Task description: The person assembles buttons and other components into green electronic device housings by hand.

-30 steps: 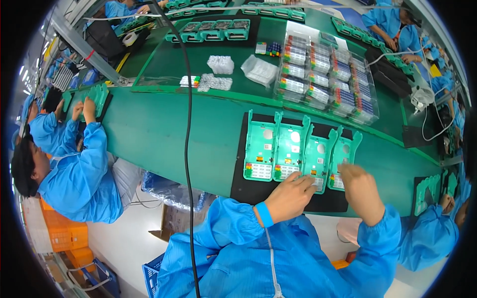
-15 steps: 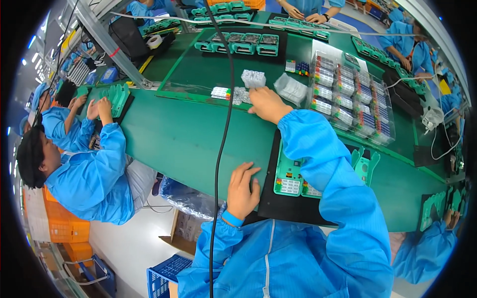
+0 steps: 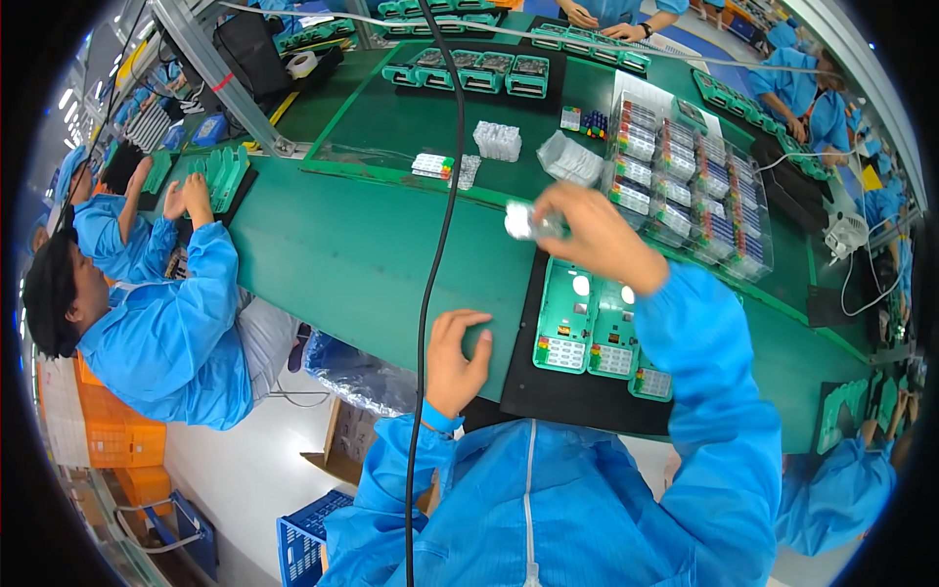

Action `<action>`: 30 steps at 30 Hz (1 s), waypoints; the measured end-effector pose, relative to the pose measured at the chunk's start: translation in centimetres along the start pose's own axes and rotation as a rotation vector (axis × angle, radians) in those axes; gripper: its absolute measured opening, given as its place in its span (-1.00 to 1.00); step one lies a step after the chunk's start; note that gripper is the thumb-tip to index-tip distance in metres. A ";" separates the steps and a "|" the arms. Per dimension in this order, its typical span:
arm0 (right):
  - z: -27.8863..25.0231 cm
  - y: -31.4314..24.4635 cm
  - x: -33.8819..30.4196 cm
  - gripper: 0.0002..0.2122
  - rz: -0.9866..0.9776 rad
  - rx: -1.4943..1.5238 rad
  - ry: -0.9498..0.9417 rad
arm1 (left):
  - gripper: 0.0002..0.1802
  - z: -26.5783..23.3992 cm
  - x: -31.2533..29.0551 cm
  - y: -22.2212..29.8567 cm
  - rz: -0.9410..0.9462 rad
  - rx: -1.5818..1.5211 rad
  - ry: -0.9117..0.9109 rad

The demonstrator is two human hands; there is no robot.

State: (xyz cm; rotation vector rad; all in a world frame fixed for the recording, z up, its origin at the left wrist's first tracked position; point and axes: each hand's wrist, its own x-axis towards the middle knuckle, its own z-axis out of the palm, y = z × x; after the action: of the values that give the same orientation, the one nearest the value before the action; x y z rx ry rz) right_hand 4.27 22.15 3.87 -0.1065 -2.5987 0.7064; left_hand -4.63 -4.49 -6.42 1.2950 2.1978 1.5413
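You are holding a small clear piece [image 3: 522, 221] in your right grip [image 3: 541, 227], thumb and fingers pinching it above the counter [image 3: 362, 245], near the raised green edging. The piece is looking shiny and translucent, like thin plastic; motion is blurring its exact shape. Your left grip [image 3: 458, 354] is standing loosely open, fingers curving and thumb parted, holding nothing; whether it is touching the surface you cannot be told from this view.

Just beyond your right grip, green housings [image 3: 559, 305] are lying side by side on a flat black mat [image 3: 544, 391]. They are showing smooth moulded walls and round pale discs, with a pale block [image 3: 562, 353] of small rows, edged in colour, sitting at each near end. Your blue cloth sleeve [image 3: 709, 362], creased and loose, is covering part of the row.

Across the edging, a clear heap [image 3: 469, 172], a knobbly white stack [image 3: 498, 141] and a crinkled clear bag [image 3: 570, 159] are resting near a rigid transparent tray [image 3: 717, 258] carrying columns of packed parts.

Compared with half a second ago, your right grip is no longer reaching into the heap; it is drawing back toward the housings, carrying the piece. Your left grip is staying in nearly the same place.
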 end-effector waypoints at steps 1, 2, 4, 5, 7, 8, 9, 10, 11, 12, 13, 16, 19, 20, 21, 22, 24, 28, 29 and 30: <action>-1.1 -2.0 -2.3 -0.74 0.008 0.022 -0.046 | -0.75 -0.3 -0.1 0.2 -0.076 -0.026 0.012; -1.8 -3.8 -4.9 -0.74 0.023 0.040 -0.086 | -0.79 -0.5 0.2 0.8 -0.083 -0.066 0.029; -1.1 -6.3 -10.0 -0.73 0.153 0.031 -0.182 | -0.81 -0.4 0.6 1.5 -0.074 -0.081 0.011; -0.5 -7.0 -11.7 -0.73 0.157 0.013 -0.166 | -0.84 -0.2 0.9 2.1 -0.061 -0.098 -0.007; 0.9 -7.9 -13.7 -0.77 0.218 -0.003 -0.150 | -0.87 0.4 1.7 3.6 -0.027 -0.116 -0.017; 1.2 -8.0 -14.5 -0.77 0.229 -0.002 -0.145 | -0.86 0.8 1.9 4.5 0.025 -0.100 -0.069; 1.5 -8.0 -15.0 -0.75 0.216 -0.019 -0.032 | -0.84 1.1 2.1 5.0 0.077 -0.082 -0.114; 1.6 -8.1 -15.6 -0.72 0.203 -0.037 0.080 | -0.81 1.9 2.1 5.1 0.111 -0.054 -0.155; 1.3 -8.2 -16.4 -0.69 0.239 -0.008 0.134 | -0.81 2.4 2.2 5.2 0.113 -0.053 -0.159; 0.9 -8.1 -17.3 -0.68 0.275 -0.005 0.154 | -0.79 2.9 2.2 5.4 0.140 0.036 -0.238; 0.4 -8.0 -18.1 -0.66 0.310 -0.001 0.174 | -0.77 3.3 2.2 5.4 0.166 0.127 -0.315; -1.2 -7.8 -20.5 -0.63 0.377 0.015 0.146 | -0.81 3.4 2.9 5.2 0.184 0.167 -0.392; -1.8 -7.8 -21.2 -0.61 0.393 0.026 0.122 | -0.84 2.4 4.8 6.4 0.205 0.198 -0.432; -1.8 -7.8 -21.2 -0.62 0.394 0.020 0.102 | -0.85 2.0 5.4 6.9 0.130 0.220 -0.537; -1.8 -7.8 -21.0 -0.62 0.392 0.013 0.083 | -0.86 1.8 5.7 7.2 0.055 0.243 -0.639; -1.8 -7.7 -20.9 -0.62 0.392 0.014 0.085 | -0.86 2.0 5.7 7.1 0.056 0.245 -0.639; -1.7 -7.4 -20.5 -0.62 0.370 0.015 0.050 | -0.85 2.7 5.5 6.6 0.200 0.381 -0.616; -1.9 -8.1 -20.5 -0.63 0.410 -0.010 0.009 | -0.80 3.3 4.5 7.1 0.316 0.406 -0.480; -2.0 -8.6 -20.8 -0.63 0.377 -0.048 0.066 | -0.77 3.2 4.5 7.2 0.293 0.368 -0.507; -2.1 -8.8 -21.0 -0.63 0.345 -0.086 0.123 | -0.75 3.1 4.4 7.3 0.270 0.328 -0.535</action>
State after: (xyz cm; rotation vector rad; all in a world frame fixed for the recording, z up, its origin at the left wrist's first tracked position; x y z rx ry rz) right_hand 24.44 11.55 1.52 -0.6169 -2.5167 0.6777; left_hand -1.51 1.55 -0.31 1.8987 2.0241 0.7679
